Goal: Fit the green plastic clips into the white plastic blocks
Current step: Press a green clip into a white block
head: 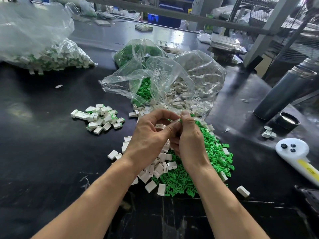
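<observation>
Both hands meet above the middle of the black table point(43, 152). My left hand point(150, 138) pinches a white block point(176, 120) between thumb and fingertips. My right hand point(188, 140) pinches a green clip point(181, 120) against that block; only a sliver of green shows by the thumb. Under the hands lies a heap of loose green clips point(212, 152) mixed with white blocks point(160, 168). A small pile of blocks with green showing at their ends point(101, 119) sits to the left.
Open clear bags of green clips point(143, 90) and white blocks point(183, 95) lie behind the hands. A big bag of fitted blocks point(51, 56) is far left. At the right stand a grey flask point(284, 94), its cap point(287, 120) and a white handled tool point(293, 152).
</observation>
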The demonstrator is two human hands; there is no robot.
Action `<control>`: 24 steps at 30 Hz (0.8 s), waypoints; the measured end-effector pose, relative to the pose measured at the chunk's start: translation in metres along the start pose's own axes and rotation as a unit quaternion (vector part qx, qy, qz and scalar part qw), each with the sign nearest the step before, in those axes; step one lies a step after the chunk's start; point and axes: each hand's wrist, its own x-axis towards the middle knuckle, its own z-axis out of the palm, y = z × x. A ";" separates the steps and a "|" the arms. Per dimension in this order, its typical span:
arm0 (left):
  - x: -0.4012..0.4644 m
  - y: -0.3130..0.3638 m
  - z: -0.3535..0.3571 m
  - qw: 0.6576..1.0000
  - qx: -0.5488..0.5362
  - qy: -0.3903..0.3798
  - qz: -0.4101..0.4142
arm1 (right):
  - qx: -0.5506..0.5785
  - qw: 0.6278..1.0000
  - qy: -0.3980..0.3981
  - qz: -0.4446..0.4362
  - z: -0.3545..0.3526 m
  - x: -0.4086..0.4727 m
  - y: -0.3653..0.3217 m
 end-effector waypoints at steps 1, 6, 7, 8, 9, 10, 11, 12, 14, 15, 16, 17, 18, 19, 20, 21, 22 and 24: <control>0.000 -0.001 0.001 1.000 0.004 -0.001 0.001 | -0.002 1.000 0.013 -0.005 0.001 0.001 0.002; 0.001 -0.003 0.002 1.000 -0.012 -0.007 -0.007 | -0.017 0.997 0.067 -0.029 0.007 0.000 0.001; 0.001 -0.003 0.003 1.000 -0.015 -0.008 -0.006 | -0.017 0.997 0.071 -0.028 0.008 -0.001 0.001; 0.001 -0.003 0.004 1.000 -0.017 -0.008 -0.005 | -0.017 0.997 0.073 -0.026 0.008 -0.001 0.002; 0.001 -0.003 0.004 1.000 -0.017 -0.008 -0.004 | -0.019 0.997 0.074 -0.023 0.009 -0.001 0.002; 0.001 -0.003 0.004 1.000 -0.013 -0.006 -0.003 | -0.023 0.996 0.078 -0.023 0.009 -0.001 0.003; 0.001 -0.004 0.004 1.000 -0.008 -0.004 -0.001 | -0.031 0.995 0.086 -0.025 0.010 0.000 0.003; 0.001 -0.004 0.004 1.000 -0.002 -0.002 -0.001 | -0.038 0.994 0.095 -0.029 0.010 0.001 0.003; 0.001 -0.005 0.004 1.000 0.001 0.005 -0.001 | -0.041 0.994 0.098 -0.033 0.010 0.001 0.001; 0.001 -0.004 0.005 1.000 0.003 0.009 -0.001 | -0.039 0.994 0.098 -0.033 0.011 0.002 0.001; 0.001 -0.004 0.005 1.000 0.004 0.013 0.000 | -0.040 0.994 0.101 -0.031 0.011 0.002 0.002; 0.001 -0.004 0.005 1.000 0.003 0.016 0.002 | -0.042 0.993 0.106 -0.028 0.011 0.002 0.002; 0.001 -0.004 0.005 1.000 0.001 0.017 0.003 | -0.046 0.992 0.111 -0.025 0.012 0.002 0.002; 0.001 -0.004 0.005 1.000 0.000 0.018 0.005 | -0.050 0.992 0.116 -0.021 0.012 0.002 0.002; 0.001 -0.004 0.005 1.000 0.000 0.017 0.008 | -0.057 0.991 0.124 -0.017 0.012 0.001 0.002; 0.000 -0.004 0.005 1.000 0.002 0.015 0.012 | -0.065 0.989 0.132 -0.014 0.013 0.001 0.002; 0.000 -0.004 0.004 1.000 0.004 0.014 0.014 | -0.072 0.988 0.138 -0.013 0.013 0.001 0.002; 0.000 -0.004 0.004 1.000 -0.002 0.012 0.014 | -0.089 0.985 0.145 -0.017 0.013 0.001 0.001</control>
